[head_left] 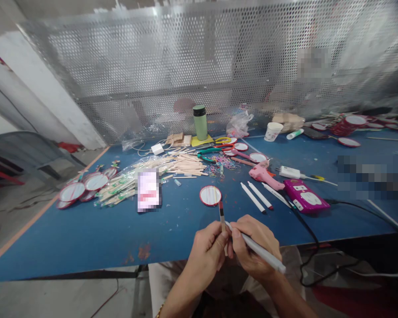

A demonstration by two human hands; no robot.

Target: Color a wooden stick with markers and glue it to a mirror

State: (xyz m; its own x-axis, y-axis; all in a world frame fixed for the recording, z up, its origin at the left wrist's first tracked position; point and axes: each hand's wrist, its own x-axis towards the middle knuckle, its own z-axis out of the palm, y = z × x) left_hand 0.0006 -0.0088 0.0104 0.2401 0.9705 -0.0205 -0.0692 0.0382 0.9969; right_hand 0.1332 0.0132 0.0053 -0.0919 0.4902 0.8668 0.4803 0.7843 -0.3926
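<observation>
Green tumbler (200, 126), capped, contents hidden — left fingers (222, 240) pinch a banded stick (222, 215), right fingers (238, 238) a marker (262, 252).

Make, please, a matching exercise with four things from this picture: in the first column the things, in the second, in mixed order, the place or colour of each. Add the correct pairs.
Things
1. Banded stick
2. Pen nearest the person
3. Tumbler with a dark lid
4. Glue gun

Place or colour
A. Pink, lying on the table
B. In the right hand
C. Green, standing upright
D. In the left hand

Pairs: 1-D, 2-B, 3-C, 4-A
</observation>
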